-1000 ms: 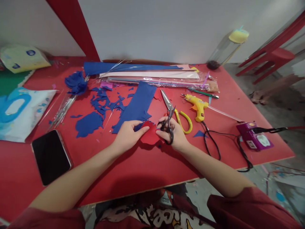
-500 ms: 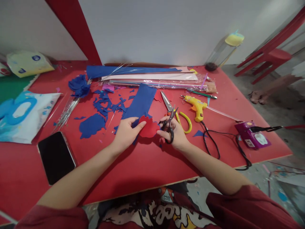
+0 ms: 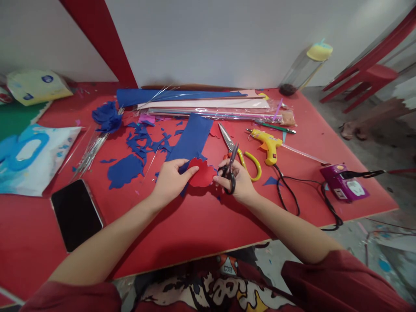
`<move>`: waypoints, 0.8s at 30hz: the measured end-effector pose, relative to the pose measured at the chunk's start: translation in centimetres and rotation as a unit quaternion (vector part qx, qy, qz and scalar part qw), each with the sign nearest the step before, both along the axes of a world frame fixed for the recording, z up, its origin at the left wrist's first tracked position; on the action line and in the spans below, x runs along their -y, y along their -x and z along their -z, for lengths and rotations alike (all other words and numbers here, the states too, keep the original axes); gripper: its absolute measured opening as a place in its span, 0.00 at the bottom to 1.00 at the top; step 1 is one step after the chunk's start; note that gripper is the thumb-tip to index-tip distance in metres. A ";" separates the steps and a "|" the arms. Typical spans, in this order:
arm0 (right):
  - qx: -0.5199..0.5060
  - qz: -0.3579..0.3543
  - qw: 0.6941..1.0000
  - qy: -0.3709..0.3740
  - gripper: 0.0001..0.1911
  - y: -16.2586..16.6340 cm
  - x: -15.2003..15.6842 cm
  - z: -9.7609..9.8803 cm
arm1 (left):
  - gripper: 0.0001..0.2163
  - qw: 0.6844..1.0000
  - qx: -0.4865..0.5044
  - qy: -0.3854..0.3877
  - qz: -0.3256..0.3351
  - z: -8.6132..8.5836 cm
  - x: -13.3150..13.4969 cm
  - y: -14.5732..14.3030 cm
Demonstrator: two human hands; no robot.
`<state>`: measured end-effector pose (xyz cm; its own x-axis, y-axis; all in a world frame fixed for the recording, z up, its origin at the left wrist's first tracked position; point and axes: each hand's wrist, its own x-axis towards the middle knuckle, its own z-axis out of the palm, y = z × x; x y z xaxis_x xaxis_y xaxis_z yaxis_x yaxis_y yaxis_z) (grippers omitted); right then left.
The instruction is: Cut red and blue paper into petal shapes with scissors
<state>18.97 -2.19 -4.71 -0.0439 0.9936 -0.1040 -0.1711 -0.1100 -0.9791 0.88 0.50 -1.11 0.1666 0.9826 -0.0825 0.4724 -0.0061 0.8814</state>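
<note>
My left hand [image 3: 172,181] pinches a red scalloped cut-out [image 3: 202,174] between thumb and fingers, with blue material showing behind its edge. My right hand [image 3: 241,184] is closed around small black-handled scissors [image 3: 231,180], blades pointing up and away from the cut-out. The thumb and fingertips of that hand are at the cut-out's right edge; whether they grip it I cannot tell. Just beyond lies a blue strip [image 3: 192,138] of sheet material. Larger scissors with yellow handles [image 3: 255,167] rest on the table behind my right hand.
Blue scraps [image 3: 139,141] and a blue scalloped piece [image 3: 126,171] lie left, near a blue flower [image 3: 107,117] and a phone [image 3: 76,214]. Rightward are a yellow glue gun [image 3: 269,145], its black cord, and a purple power box [image 3: 346,184]. Rolled sheets [image 3: 201,104] line the back.
The scissors in my right hand have turned slightly, their blades now looking closer together. Both hands and the red cut-out stay almost in place.
</note>
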 end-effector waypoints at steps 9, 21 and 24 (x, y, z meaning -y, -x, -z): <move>0.036 0.045 0.997 -0.050 0.28 0.2 0.3 -0.1 | 0.12 0.996 0.081 0.032 -0.014 1.0 -0.1 -0.1; 0.034 0.054 0.996 -0.060 0.28 0.1 0.6 0.0 | 0.11 0.985 0.157 0.071 -0.019 1.2 0.0 -0.2; 0.039 0.056 0.995 -0.073 0.27 0.1 0.6 -0.2 | 0.11 0.984 0.160 0.072 -0.015 1.2 0.1 -0.2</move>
<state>18.84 -2.80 -4.54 0.0696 0.9967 0.0427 -0.0976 0.0494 -0.9940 1.09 0.44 -2.31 0.1775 0.9693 -0.1704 0.1686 0.1406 0.9756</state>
